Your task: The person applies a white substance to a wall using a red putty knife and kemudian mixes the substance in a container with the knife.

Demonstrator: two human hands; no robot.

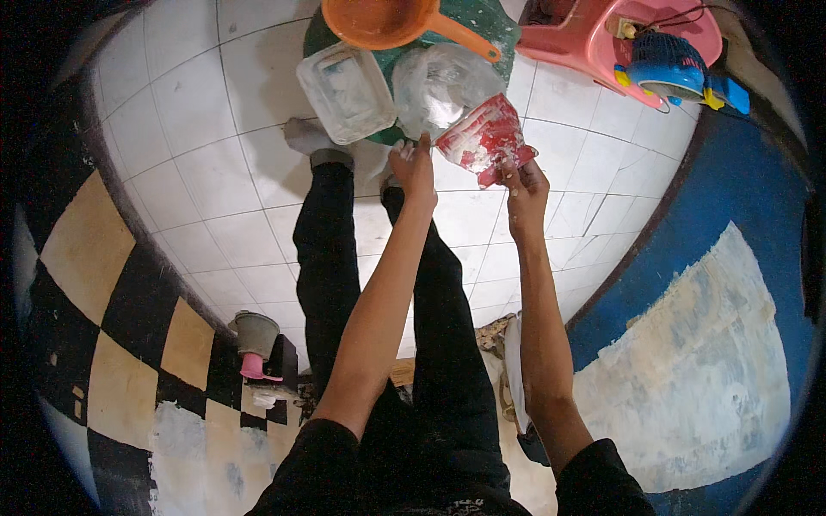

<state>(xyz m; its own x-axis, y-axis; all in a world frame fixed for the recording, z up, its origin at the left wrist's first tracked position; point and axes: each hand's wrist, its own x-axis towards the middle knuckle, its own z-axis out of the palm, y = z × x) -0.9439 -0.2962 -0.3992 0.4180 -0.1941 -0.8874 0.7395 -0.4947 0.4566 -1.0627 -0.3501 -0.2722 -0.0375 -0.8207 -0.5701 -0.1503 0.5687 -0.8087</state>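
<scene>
My right hand (527, 191) grips a red putty spreader (487, 142) by its lower right end, and white paste is smeared across its face. Close to the spreader's left corner is my left hand (415, 170), its fingers curled and its thumb pointing up. What it holds, if anything, I cannot make out. Just beyond both hands lies a clear plastic bag (443, 86) with whitish content. To its left sits a clear rectangular tub (347, 93) with white residue. Behind them is an orange dipper (383, 19) with a long handle. All three rest on a green surface (317, 33).
A pink plastic stool (585, 34) at the far right bears a blue fan-like device (669, 64) with a cord. Patched white plaster (697, 370) covers part of the blue wall on the right. A checkered wall (120, 387) runs along the left, near a grey bucket (256, 331).
</scene>
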